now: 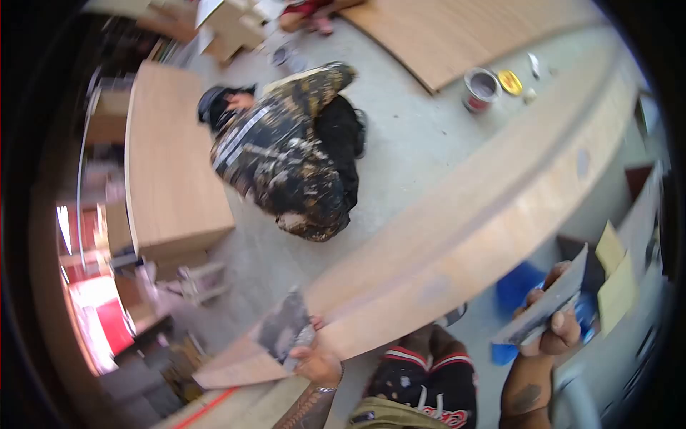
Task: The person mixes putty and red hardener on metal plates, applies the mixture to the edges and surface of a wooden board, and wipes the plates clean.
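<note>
A long pale wooden panel runs diagonally across the view in front of my body. Near its lower left end, my left hand is closed on a wide flat scraper, whose grey-smeared blade lies over the wood. My right hand grips a flat grey plate at the right, held up beside the panel, with the fingers behind it and the thumb at its lower edge. Bluish-grey patches mark the panel's surface.
A co-worker crouches beyond the panel, beside a wooden cabinet. An open can and a yellow lid are on the floor near a large wooden board. Yellow sheets are at the right.
</note>
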`<state>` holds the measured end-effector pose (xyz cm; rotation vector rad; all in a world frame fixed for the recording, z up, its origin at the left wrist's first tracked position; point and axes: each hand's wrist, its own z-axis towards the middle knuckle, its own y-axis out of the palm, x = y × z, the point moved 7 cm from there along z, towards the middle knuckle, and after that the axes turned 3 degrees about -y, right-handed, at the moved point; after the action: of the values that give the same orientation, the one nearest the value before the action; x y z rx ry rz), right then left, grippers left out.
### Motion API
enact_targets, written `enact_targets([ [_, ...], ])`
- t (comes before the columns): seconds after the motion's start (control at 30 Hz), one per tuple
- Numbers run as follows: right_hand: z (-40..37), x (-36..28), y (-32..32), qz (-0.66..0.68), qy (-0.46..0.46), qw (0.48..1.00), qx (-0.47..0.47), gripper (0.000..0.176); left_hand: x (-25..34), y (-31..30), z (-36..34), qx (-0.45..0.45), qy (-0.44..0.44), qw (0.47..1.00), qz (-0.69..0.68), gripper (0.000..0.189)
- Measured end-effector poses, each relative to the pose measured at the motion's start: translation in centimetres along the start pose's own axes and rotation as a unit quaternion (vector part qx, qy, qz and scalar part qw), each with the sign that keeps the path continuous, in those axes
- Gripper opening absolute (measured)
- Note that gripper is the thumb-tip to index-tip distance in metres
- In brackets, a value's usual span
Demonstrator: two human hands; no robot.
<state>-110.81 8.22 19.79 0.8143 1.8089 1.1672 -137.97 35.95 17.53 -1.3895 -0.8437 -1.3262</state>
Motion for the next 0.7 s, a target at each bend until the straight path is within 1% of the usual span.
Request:
enact_targets([
  [0.03,1.7,1.8,1.3,-0.002,0.014,1.000,-0.004,0.065,-0.1,0.1,-0.1,0.000,0.001,1.000,0.010,0.071],
  [0.07,2.5,2.9,2.1,0.017,0.056,0.997,-0.055,0.067,1.1,0.7,-1.3,-0.060,0.062,0.995,0.043,0.060],
  [0.1,3.5,4.5,2.5,0.037,0.103,0.989,-0.100,0.070,1.2,-0.1,-1.3,-0.019,0.051,0.998,0.034,0.060],
  [0.13,4.2,5.3,1.4,-0.034,0.104,0.991,-0.072,0.066,1.4,0.3,-1.8,-0.071,0.072,0.994,0.047,0.055],
  [0.17,4.6,7.0,2.6,-0.029,0.136,0.986,-0.092,0.060,1.6,0.6,-2.5,-0.123,0.093,0.986,0.063,0.050],
  [0.2,4.7,7.7,1.7,-0.061,0.142,0.985,-0.077,0.059,1.6,0.2,-3.3,-0.129,0.099,0.986,0.045,0.041],
  [0.23,4.5,7.9,0.1,-0.091,0.145,0.983,-0.062,0.059,2.0,-0.5,-3.3,-0.093,0.091,0.990,0.052,0.041],
  [0.3,3.7,8.0,-1.2,-0.102,0.169,0.976,-0.087,0.059,4.1,0.1,-2.5,-0.118,0.164,0.978,0.049,0.039],
  [0.33,3.1,8.3,-0.6,-0.097,0.188,0.976,-0.050,0.062,4.0,-0.2,-1.8,-0.089,0.159,0.982,0.057,0.039],
  [0.4,2.5,8.2,-0.7,-0.128,0.204,0.969,-0.045,0.064,4.2,-0.3,-1.7,-0.106,0.168,0.979,0.039,0.038],
  [0.43,2.5,8.0,-1.5,-0.139,0.204,0.969,-0.034,0.065,4.4,-0.9,-1.5,-0.086,0.160,0.982,0.045,0.038],
  [0.5,2.6,8.6,-1.2,-0.165,0.228,0.958,-0.047,0.063,4.8,-0.8,-1.1,-0.104,0.145,0.984,0.013,0.038],
  [0.57,2.7,8.8,0.7,-0.210,0.235,0.948,-0.051,0.060,4.0,-0.8,-2.2,-0.090,0.127,0.987,-0.025,0.036],
  [0.6,3.0,8.9,1.2,-0.228,0.233,0.943,-0.069,0.061,1.0,-0.8,-3.8,-0.052,0.029,0.996,-0.069,0.035],
  [0.63,3.5,8.6,1.6,-0.248,0.226,0.938,-0.085,0.061,-1.1,-0.3,-5.3,-0.020,-0.073,0.991,-0.115,0.034],
  [0.67,3.5,9.3,3.8,-0.350,0.201,0.910,-0.099,0.059,0.1,-0.7,-4.8,0.016,-0.161,0.974,-0.160,0.033],
  [0.7,3.4,11.3,6.4,-0.443,0.170,0.873,-0.113,0.057,1.5,-1.5,-3.3,0.047,-0.242,0.948,-0.202,0.032],
])
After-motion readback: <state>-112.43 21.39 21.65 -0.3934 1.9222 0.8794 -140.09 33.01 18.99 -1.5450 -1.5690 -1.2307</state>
